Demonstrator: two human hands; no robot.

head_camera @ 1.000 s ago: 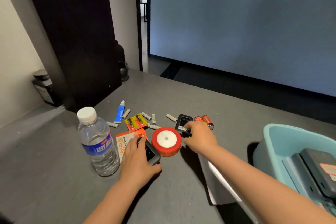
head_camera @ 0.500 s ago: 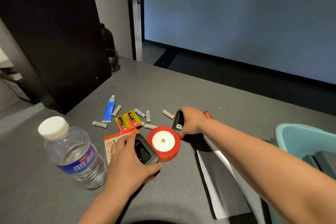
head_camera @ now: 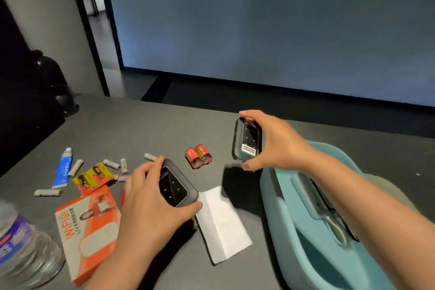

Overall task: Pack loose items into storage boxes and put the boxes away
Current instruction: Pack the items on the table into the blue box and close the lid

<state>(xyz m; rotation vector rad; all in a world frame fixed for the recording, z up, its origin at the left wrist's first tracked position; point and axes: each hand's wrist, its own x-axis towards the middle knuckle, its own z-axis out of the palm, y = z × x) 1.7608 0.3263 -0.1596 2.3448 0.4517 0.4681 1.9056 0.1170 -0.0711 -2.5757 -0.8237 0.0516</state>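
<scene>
My left hand (head_camera: 150,198) grips a black pocket router (head_camera: 175,186) just above the grey table (head_camera: 131,129). My right hand (head_camera: 277,143) holds a second black router (head_camera: 247,141) in the air, beside the far left rim of the teal storage box (head_camera: 303,226). That box sits at the right with dark flat devices (head_camera: 317,198) inside, partly hidden by my right forearm. Two red batteries (head_camera: 198,156) lie between my hands. Only a red sliver of the tape roll (head_camera: 122,196) shows behind my left hand.
Several white batteries (head_camera: 111,164), a blue tube (head_camera: 63,168) and a yellow battery pack (head_camera: 93,177) lie at the left. An orange WiFi box (head_camera: 87,228) and a water bottle (head_camera: 21,247) sit near the front left. A white folded paper (head_camera: 221,219) lies in front of the teal box.
Both hands have lifted their routers off the table. My right hand has carried its router up and right toward the teal box. The view has swung right.
</scene>
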